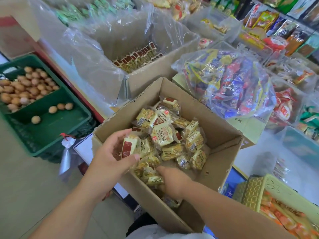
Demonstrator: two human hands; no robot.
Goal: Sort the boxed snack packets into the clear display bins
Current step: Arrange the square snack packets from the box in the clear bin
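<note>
A pale floor (25, 178) is stretching away left of the fingers (120, 134), and a green crate (39, 140) is standing farther left. A white worktop (259, 156) with a red edge (76, 91) is running beyond and right of them. Stocked shelves (293, 19) are rising far beyond, rightward. Soft, even light is falling everywhere.

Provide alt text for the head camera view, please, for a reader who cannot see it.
A person's left hand holds a snack packet in an open cardboard box of packets, while the right hand reaches into the pile near its front edge. A green crate of eggs sits to the left, a clear bag of snacks behind.
</note>
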